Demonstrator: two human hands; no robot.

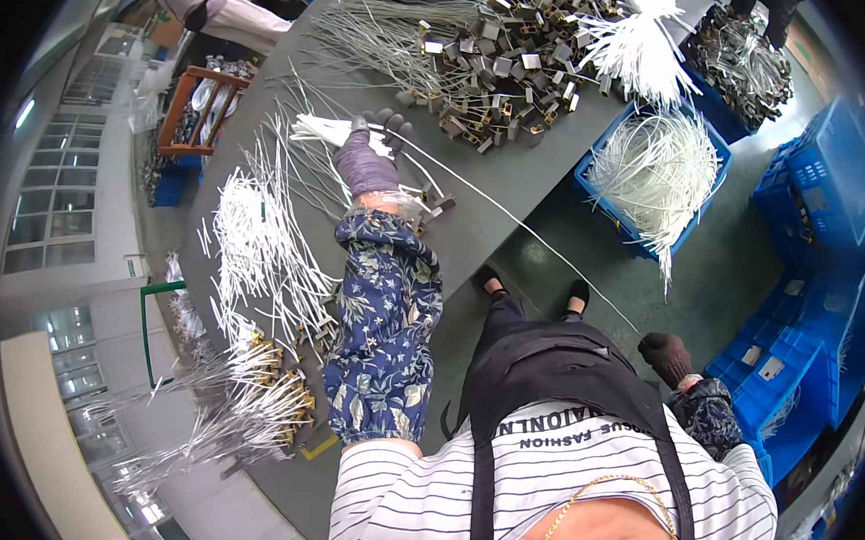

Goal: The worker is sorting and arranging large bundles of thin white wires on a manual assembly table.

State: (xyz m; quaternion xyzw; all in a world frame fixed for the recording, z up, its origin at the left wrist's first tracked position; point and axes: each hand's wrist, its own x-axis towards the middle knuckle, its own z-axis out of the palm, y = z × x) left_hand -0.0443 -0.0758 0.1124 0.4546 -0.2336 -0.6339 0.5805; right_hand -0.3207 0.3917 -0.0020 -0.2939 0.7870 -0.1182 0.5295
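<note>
My left hand (370,157), in a grey-purple glove, is closed around a small bundle of white sleeves (320,130) above the grey table. One long thin white strand (528,229) stretches from beside its fingers, over the table's edge, to my right hand (666,358). That hand, in a dark glove, is a fist low at my right side, with the strand's end at its fingers. Below my left wrist lie small metal-capped parts (438,210) with thin leads. A heap of white sleeved wires (249,221) spreads to the left of my forearm.
A large pile of small metal parts with wire leads (521,64) covers the far table (495,190). A blue crate (639,244) of coiled white strands stands beside it. More blue crates (814,182) stack at right. Another person (217,3) is at far left.
</note>
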